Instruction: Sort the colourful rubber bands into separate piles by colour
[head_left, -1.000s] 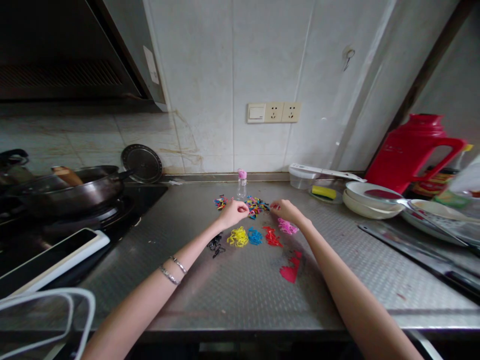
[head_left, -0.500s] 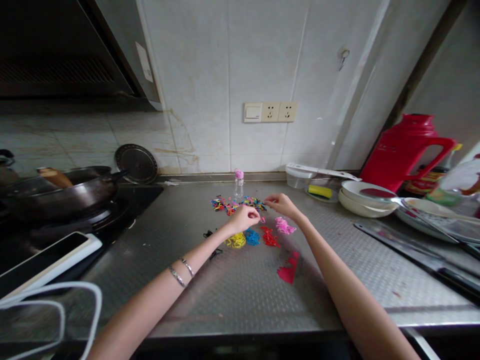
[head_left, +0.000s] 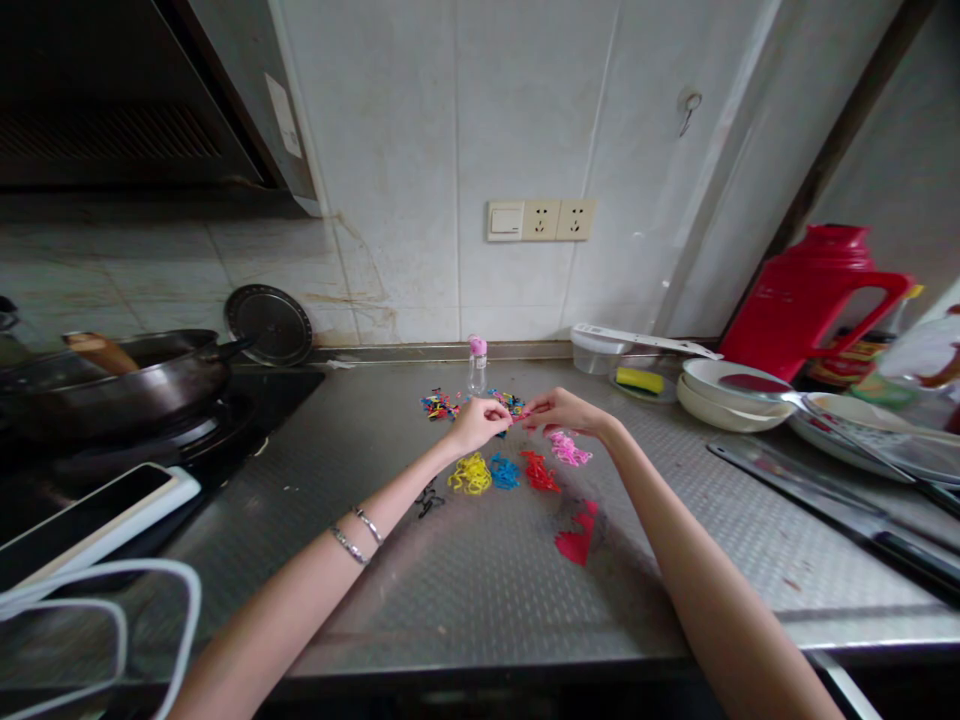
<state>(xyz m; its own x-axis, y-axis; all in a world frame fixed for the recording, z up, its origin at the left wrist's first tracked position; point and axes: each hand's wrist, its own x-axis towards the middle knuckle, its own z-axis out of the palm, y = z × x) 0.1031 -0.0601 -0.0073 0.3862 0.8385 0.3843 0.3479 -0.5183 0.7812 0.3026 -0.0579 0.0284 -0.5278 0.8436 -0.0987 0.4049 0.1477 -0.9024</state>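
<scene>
My left hand (head_left: 480,424) is closed in a pinch above the counter, with a small pink rubber band (head_left: 519,421) at its fingertips. Close on the right, my right hand (head_left: 562,411) has its fingers drawn together, almost touching the left; what they hold is too small to make out. Behind both hands spreads a mixed heap of coloured rubber bands (head_left: 439,405), partly hidden. Nearer me lie sorted piles: black bands (head_left: 429,498), yellow bands (head_left: 470,474), blue bands (head_left: 505,471), red bands (head_left: 539,471) and pink bands (head_left: 571,449).
A small clear bottle with a pink top (head_left: 477,368) stands behind the heap. A torn red piece (head_left: 577,535) lies in front. To the right are a sponge (head_left: 640,381), bowls (head_left: 731,410), a knife (head_left: 795,500) and a red thermos (head_left: 802,300); a pan (head_left: 165,370) sits left.
My left hand has shifted slightly up and away from me, uncovering more of the yellow and black piles. My right hand has come lower, and the fingertips of both hands have drawn close together.
</scene>
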